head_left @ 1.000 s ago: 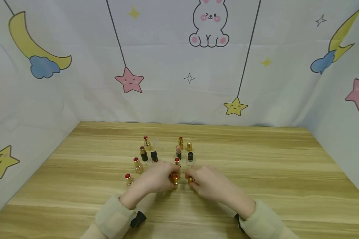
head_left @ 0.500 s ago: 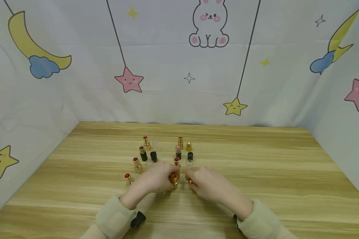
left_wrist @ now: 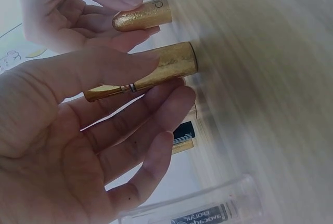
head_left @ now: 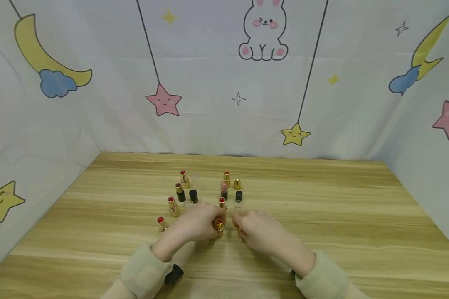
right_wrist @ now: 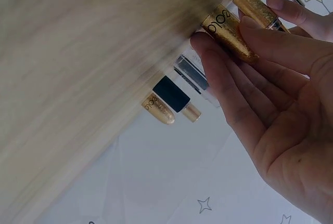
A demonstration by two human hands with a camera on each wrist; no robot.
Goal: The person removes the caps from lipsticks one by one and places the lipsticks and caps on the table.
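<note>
My left hand (head_left: 198,222) pinches an uncapped gold lipstick (head_left: 219,227) between thumb and fingers. It stands upright on the wooden table, its orange-red tip showing in the head view. Just to its right, my right hand (head_left: 262,230) grips a rounded gold lipstick cap (right_wrist: 226,31) with dark lettering. Most of this cap is hidden by the fingers in the head view. In the left wrist view, the cap and the textured gold lipstick base (left_wrist: 177,60) stand side by side, a small gap apart. Directly behind my left fingers is a red lipstick (head_left: 222,202).
Farther back stand a pink lipstick (head_left: 224,191), a black-topped clear cap (head_left: 238,198), a gold lipstick (head_left: 226,180) and its gold cap (head_left: 237,184). Left of them several open lipsticks form a slanted row, among them a red one (head_left: 173,207). A printed curtain (head_left: 209,133) borders the table.
My right fingers have shifted slightly around the gold cap, so less of it shows in the head view. My left hand holds the lipstick in the same place.
</note>
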